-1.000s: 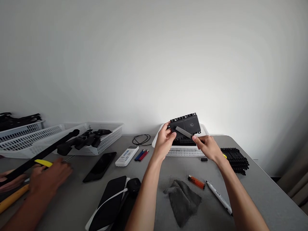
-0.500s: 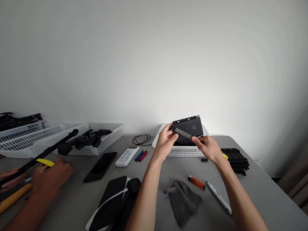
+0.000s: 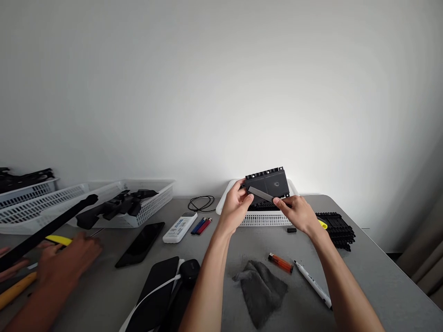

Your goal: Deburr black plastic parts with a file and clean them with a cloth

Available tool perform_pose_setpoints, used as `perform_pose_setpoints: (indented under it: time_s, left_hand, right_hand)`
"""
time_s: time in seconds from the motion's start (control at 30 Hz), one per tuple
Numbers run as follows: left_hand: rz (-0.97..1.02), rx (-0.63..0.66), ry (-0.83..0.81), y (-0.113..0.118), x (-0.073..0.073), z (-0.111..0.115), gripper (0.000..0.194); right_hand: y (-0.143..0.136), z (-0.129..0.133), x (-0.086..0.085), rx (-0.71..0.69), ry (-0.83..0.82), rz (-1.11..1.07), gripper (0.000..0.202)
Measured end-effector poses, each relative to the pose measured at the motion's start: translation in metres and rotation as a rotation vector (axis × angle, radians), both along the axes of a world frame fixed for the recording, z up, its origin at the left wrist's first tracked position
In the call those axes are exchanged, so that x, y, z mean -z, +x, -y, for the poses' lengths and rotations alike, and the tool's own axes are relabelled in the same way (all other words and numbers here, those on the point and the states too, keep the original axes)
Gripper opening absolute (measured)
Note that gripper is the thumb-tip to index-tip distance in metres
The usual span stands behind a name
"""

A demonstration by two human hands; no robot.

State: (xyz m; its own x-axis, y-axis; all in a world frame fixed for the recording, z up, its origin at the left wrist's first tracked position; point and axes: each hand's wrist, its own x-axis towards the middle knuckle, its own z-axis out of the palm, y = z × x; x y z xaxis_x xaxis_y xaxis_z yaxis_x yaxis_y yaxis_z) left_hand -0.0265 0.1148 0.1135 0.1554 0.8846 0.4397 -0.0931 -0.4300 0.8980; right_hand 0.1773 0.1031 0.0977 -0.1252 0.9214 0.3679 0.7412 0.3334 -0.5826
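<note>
My left hand (image 3: 237, 207) grips a black plastic panel (image 3: 268, 184) by its left end, thumb in front. The panel has a toothed upper edge and a small round mark on its face, and it is held up tilted above a white basket. In my right hand (image 3: 297, 212) is a flat file (image 3: 261, 193), its grey strip lying slantwise across the panel's lower left, near my left thumb. A yellow end (image 3: 322, 224), apparently the file's handle, shows behind my right wrist.
A white basket (image 3: 266, 218) stands behind my hands, with black toothed parts (image 3: 335, 230) stacked to its right. A grey cloth (image 3: 261, 290), orange lighter (image 3: 280, 263) and white marker (image 3: 313, 283) lie nearer. At left, a co-worker's hands (image 3: 69, 258) hold a long black part.
The whole view has shifted slightly left and the co-worker's long black part has moved. My hands keep the same hold, with the file at nearly the same place on the panel.
</note>
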Motion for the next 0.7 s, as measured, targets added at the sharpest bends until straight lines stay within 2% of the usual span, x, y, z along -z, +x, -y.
perform_pose_setpoints:
  time_s: [0.17, 0.3, 0.53, 0.7]
  left_hand:
    - [0.08, -0.063, -0.041, -0.006, -0.004, 0.001, 0.06]
    - [0.175, -0.113, -0.016, -0.01, -0.005, -0.001, 0.057]
    - [0.149, -0.154, 0.085, -0.014, 0.005, -0.01, 0.056]
    - [0.056, -0.114, 0.109, -0.015, 0.005, -0.009, 0.056]
  right_hand:
    - [0.005, 0.0, 0.0, -0.047, -0.031, -0.008, 0.059]
    - [0.015, -0.001, -0.001, -0.089, -0.041, -0.033, 0.059]
    - [0.024, 0.003, -0.002, 0.061, 0.062, 0.004, 0.058]
    - [0.025, 0.004, -0.003, 0.099, 0.09, 0.044, 0.061]
